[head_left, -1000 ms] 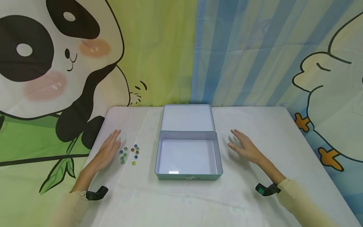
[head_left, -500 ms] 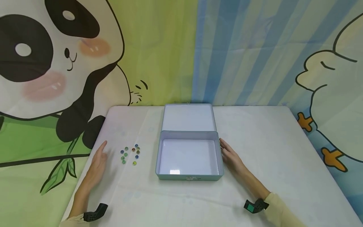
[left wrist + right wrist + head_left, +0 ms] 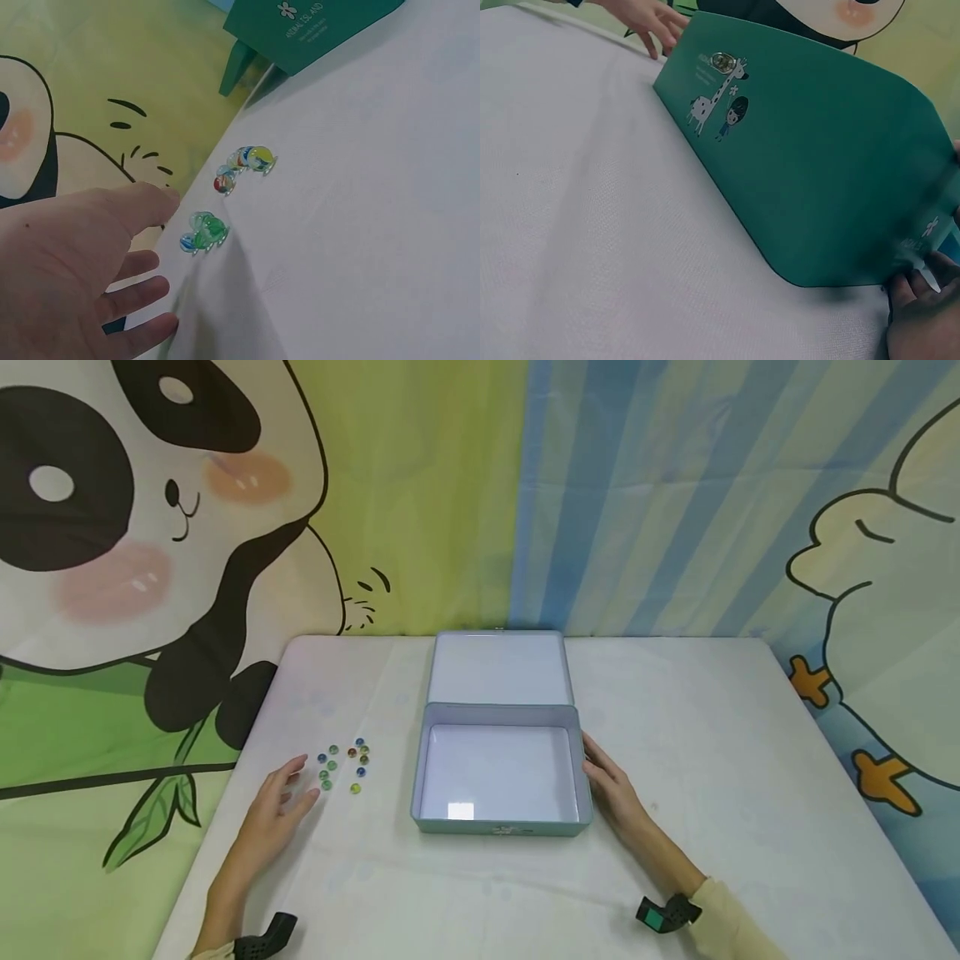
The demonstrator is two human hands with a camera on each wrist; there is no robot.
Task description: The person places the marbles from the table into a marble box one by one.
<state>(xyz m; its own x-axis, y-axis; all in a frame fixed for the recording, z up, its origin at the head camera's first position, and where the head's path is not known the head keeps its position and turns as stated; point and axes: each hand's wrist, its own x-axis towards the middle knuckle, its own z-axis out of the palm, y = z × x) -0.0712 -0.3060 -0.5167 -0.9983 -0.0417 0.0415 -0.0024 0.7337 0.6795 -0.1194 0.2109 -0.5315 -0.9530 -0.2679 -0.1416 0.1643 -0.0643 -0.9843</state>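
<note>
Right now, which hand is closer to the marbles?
Left. The left hand is just to the left of the marbles, with its thumb close to them. The right hand is farther away, against the right side of the box, which sits between it and the marbles.

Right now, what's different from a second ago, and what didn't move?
The right hand moved left and now touches the side of the open box. The left hand drew back slightly and is beside the marbles. The box and marbles stayed put.
</note>
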